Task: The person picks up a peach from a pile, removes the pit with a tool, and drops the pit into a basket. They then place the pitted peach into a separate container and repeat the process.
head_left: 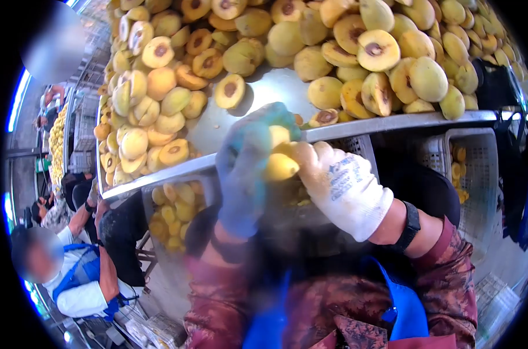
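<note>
Both my hands meet at the near metal edge of a table (pixel 269 87) heaped with yellow halved fruit. My left hand (pixel 249 157), in a blue-green glove and partly blurred, is closed round a yellow fruit piece (pixel 281 167). A paler piece (pixel 279 135) shows between its fingers, just above. My right hand (pixel 345 186), in a white glove with blue print, has its fingertips pressed together against the right side of the yellow piece. Whether those fingertips hold anything small is hidden. A cut half (pixel 229 91) with a brown centre lies on the metal just beyond my left hand.
Below the table edge stand a crate of fruit pieces (pixel 176 215) at the left and a pale plastic crate (pixel 476 174) at the right. A co-worker (pixel 83 273) in a blue apron sits at the far left. More fruit (pixel 57 139) lies beyond.
</note>
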Demonstrator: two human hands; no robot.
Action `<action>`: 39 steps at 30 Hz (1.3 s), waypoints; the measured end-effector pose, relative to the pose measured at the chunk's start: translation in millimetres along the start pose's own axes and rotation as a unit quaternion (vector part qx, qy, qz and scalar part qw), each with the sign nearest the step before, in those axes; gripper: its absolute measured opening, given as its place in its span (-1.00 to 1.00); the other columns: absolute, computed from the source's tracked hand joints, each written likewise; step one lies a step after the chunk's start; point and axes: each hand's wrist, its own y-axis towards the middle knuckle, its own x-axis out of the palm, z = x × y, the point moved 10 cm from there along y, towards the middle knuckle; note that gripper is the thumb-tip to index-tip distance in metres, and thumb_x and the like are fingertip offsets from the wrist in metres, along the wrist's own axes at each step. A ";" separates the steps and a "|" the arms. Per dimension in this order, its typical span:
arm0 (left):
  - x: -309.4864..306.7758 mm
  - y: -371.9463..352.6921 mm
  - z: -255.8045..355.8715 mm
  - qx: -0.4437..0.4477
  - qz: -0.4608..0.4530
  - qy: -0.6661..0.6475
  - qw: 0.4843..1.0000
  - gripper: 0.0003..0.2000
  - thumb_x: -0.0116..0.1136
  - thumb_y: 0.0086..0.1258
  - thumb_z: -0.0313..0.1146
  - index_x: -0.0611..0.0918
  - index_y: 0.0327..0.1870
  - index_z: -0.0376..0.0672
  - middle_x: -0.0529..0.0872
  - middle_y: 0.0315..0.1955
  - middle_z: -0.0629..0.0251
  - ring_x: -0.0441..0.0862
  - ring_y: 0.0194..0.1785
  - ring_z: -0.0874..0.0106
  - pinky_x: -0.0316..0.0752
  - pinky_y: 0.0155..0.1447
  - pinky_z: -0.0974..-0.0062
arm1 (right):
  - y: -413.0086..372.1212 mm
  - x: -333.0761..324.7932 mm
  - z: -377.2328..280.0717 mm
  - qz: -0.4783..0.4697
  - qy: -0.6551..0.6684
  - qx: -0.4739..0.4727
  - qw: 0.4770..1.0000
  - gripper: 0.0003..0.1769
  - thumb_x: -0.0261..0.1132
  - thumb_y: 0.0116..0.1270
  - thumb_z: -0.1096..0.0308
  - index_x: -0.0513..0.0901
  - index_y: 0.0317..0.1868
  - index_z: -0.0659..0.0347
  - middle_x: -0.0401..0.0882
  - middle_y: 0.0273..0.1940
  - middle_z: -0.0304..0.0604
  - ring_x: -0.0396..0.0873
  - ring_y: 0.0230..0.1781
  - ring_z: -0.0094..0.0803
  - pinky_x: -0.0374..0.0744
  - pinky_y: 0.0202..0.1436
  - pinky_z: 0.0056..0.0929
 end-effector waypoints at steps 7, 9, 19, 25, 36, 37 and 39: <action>-39.0 -15.0 40.8 0.016 0.110 0.006 0.994 -0.63 0.27 0.31 -0.49 0.54 0.13 -0.26 0.61 -0.07 0.32 0.54 -0.04 0.54 0.46 0.10 0.59 | -9.1 24.8 -8.8 -0.041 0.198 -0.028 0.979 -0.57 0.25 0.17 0.47 0.46 0.09 0.15 0.61 -0.19 0.04 0.63 -0.24 -0.05 0.59 -0.20 -0.13; -70.8 -36.1 77.9 0.112 0.118 -0.036 0.986 -0.65 0.28 0.30 -0.49 0.55 0.10 -0.29 0.61 -0.08 0.32 0.54 -0.05 0.54 0.47 0.08 0.59 | -23.7 65.1 -7.7 -0.126 0.060 -0.081 0.987 -0.60 0.28 0.15 0.43 0.46 0.03 0.17 0.60 -0.20 0.03 0.62 -0.25 -0.04 0.58 -0.22 -0.14; -378.5 -226.2 119.9 -0.067 0.329 0.675 0.658 -0.56 0.28 0.32 -0.21 0.56 0.15 -0.25 0.65 -0.01 0.08 0.61 0.04 0.34 0.48 0.14 0.46 | -41.2 121.6 5.1 -0.175 -0.011 -0.104 0.979 -0.47 0.33 0.17 0.39 0.41 0.17 0.19 0.59 -0.06 0.05 0.62 -0.17 0.05 0.57 -0.10 -0.10; -453.7 -202.3 13.9 -0.191 0.188 0.776 0.571 -0.57 0.33 0.21 -0.14 0.60 0.05 -0.15 0.61 0.01 -0.04 0.55 0.07 0.00 0.41 0.22 0.20 | -39.8 143.3 -14.9 -0.251 -0.024 -0.069 0.965 -0.46 0.30 0.20 0.42 0.38 0.20 0.20 0.54 0.05 0.10 0.54 0.02 0.10 0.52 0.08 -0.14; -380.4 -428.4 -136.9 -0.301 -0.041 0.743 0.597 -0.72 0.10 0.30 -0.05 0.59 -0.27 -0.09 0.63 -0.40 0.10 0.59 -0.29 0.06 0.48 -0.12 0.12 | -21.3 158.3 -49.8 -0.290 0.017 -0.003 0.957 -0.44 0.27 0.18 0.52 0.37 0.22 0.24 0.51 0.09 0.13 0.49 0.10 0.11 0.47 0.15 -0.15; -382.6 -441.8 -142.7 -0.401 -0.012 0.694 0.598 -0.73 0.07 0.32 -0.05 0.59 -0.25 -0.07 0.60 -0.32 0.10 0.57 -0.23 0.07 0.47 -0.14 0.12 | -21.4 156.6 -57.4 -0.280 0.009 -0.029 0.960 -0.44 0.29 0.16 0.52 0.38 0.21 0.24 0.53 0.06 0.13 0.50 0.08 0.12 0.49 0.14 -0.15; -374.4 -455.9 -147.8 -0.461 -0.033 0.666 0.586 -0.73 0.06 0.32 -0.05 0.58 -0.21 -0.07 0.57 -0.25 0.09 0.55 -0.18 0.08 0.46 -0.16 0.11 | -21.5 152.8 -67.1 -0.281 -0.020 -0.050 0.958 -0.45 0.30 0.17 0.51 0.39 0.20 0.25 0.55 0.03 0.13 0.53 0.05 0.13 0.50 0.12 -0.15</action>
